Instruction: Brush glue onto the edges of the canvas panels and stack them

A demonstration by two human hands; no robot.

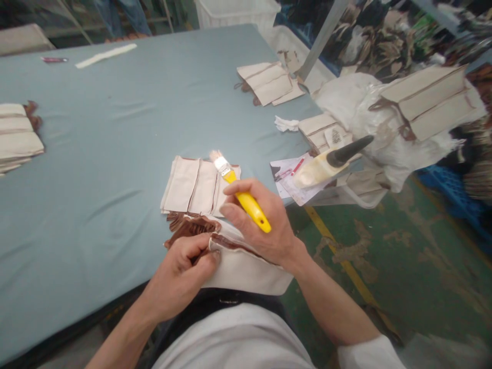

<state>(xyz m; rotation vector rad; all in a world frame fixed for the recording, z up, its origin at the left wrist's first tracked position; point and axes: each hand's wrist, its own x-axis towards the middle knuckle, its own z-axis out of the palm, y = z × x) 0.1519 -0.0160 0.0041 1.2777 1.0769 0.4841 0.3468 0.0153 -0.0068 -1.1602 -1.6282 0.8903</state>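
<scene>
My left hand (188,271) pinches the edge of a cream fabric piece (249,277) with brown trim, which lies at the table's front edge close to my body. In my right hand (269,220) is a paintbrush (251,207) with a yellow handle, its bristles pointing away from me. That hand rests over the same fabric piece; whether its lower fingers also grip the cloth is hidden. Just beyond lies a stack of cream fabric pieces (184,184) with brown seams and gathered brown ends. The brush tip hovers over or touches this stack; I cannot tell which.
More cream pieces lie at the table's left (17,130) and back right (265,82). On the right are a pale bottle-like container (315,171) with a black handle, papers (280,192) and a plastic bag (353,97). Someone's legs (123,18) show behind the blue-grey table (115,123).
</scene>
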